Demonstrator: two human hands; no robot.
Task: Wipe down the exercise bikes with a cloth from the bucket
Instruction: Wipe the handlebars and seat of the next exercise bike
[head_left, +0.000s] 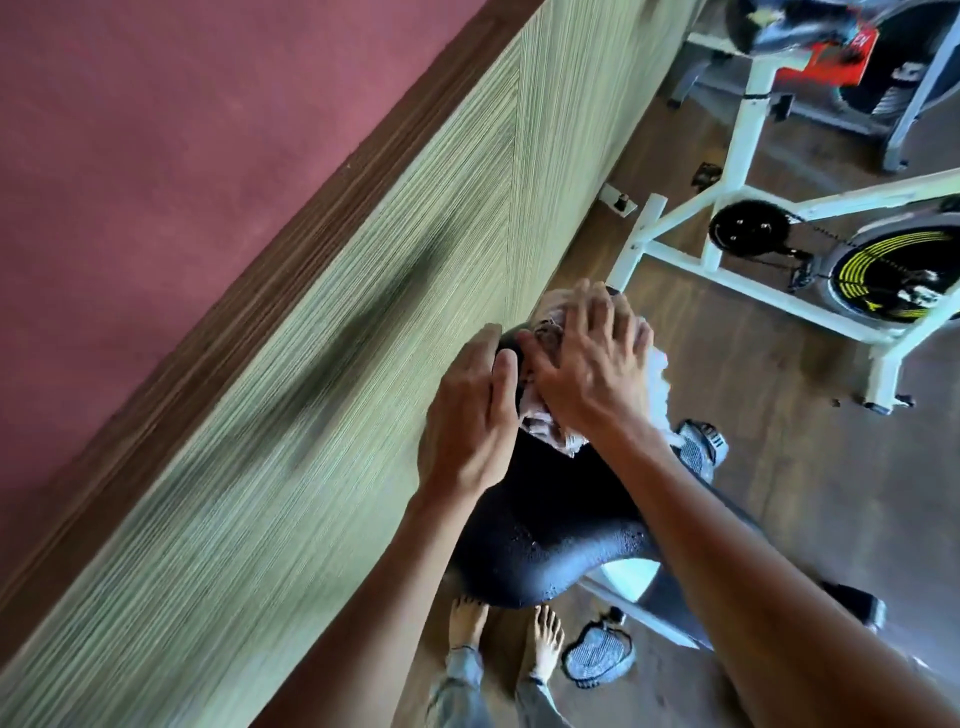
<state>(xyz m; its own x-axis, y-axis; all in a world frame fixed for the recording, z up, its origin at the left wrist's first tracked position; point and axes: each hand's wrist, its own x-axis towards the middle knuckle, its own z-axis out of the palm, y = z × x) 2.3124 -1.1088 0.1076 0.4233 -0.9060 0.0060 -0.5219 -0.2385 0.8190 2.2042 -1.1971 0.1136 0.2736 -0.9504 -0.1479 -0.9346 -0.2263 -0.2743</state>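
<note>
**Cloth pressed onto the bike saddle by both hands**

A black saddle (540, 525) is seen from above, its narrow nose pointing away from the person. A pale, crumpled cloth (545, 431) is held against the front of the saddle. The right hand (592, 358) is laid flat over the cloth, fingers spread and nearly straight, pressing down rather than clenched; the cloth bulges out beneath the palm and beyond the fingers. The left hand (472, 415) is placed just left of the right hand, fingers extended along the saddle's side and the thumb touching the cloth's edge; nothing is gripped in it. Droplets are visible on the saddle behind the hands.

Beyond the right hand, a white-framed exercise bike (748, 171) with a black and yellow flywheel (893, 280) is stood on the wooden floor (779, 405). Left of the left hand, a striped wall panel (311, 364) is seen. Below the wrists, two bare feet (504, 634) are planted on the floor.
</note>
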